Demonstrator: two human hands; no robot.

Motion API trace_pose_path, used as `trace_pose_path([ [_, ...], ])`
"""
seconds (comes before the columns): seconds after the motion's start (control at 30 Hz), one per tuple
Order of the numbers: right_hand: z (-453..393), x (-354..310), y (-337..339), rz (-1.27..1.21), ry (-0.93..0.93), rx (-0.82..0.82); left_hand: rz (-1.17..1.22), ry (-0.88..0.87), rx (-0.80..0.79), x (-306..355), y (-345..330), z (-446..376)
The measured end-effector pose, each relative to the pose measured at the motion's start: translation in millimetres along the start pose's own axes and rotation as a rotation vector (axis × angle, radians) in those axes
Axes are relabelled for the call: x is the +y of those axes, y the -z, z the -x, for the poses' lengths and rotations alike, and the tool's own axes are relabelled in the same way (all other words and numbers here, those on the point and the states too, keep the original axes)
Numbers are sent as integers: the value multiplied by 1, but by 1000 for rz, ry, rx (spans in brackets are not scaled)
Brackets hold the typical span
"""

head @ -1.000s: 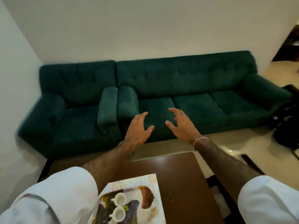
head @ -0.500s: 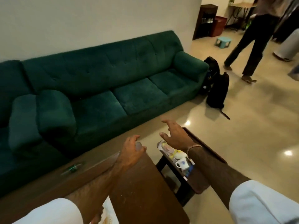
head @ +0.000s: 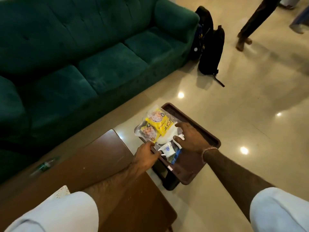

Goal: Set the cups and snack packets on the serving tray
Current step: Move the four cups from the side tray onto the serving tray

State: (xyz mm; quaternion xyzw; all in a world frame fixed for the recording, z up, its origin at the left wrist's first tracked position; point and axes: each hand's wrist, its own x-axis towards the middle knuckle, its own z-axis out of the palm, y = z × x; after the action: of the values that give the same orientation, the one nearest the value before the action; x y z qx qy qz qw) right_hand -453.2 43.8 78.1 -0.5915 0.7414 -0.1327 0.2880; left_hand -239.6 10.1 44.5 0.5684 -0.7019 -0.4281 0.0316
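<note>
Both hands are down over the brown tray (head: 209, 138), which sits on a small dark stand (head: 168, 179) on the shiny floor (head: 250, 101), just beside the wooden table (head: 100, 158). The left hand (head: 145, 156) is at the tray's near-left edge, fingers curled in close, touching the rim beside a white cup (head: 167, 150); whether it actually grips anything, I cannot tell. The right hand (head: 190, 137) is spread flat, fingers wide, resting on a white plate or cloth (head: 164, 139) in the middle of the tray, holding nothing that I can see. A thin band (head: 209, 150) sits on that wrist. At the far-left corner of the tray, two snack packets: a yellow one (head: 158, 123) lying on top, and a clear one with round snacks (head: 147, 132) poking over the edge. Something blue (head: 175, 156) lies just by the cup. A green sofa (head: 83, 47) fills the back, a black backpack (head: 210, 49) leans at its end, and another person's legs (head: 250, 22) are at the top right. White sleeves (head: 280, 211) frame the bottom
</note>
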Motion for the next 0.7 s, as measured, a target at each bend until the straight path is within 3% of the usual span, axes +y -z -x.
trace_pose_path([
  [0.43, -57, 98, -72, 108, -176, -153, -407, 15, -45, -18, -96, -98],
  [0.7, -73, 106, -104, 218, -247, -170, -363, 4, -5, -22, -113, -114],
])
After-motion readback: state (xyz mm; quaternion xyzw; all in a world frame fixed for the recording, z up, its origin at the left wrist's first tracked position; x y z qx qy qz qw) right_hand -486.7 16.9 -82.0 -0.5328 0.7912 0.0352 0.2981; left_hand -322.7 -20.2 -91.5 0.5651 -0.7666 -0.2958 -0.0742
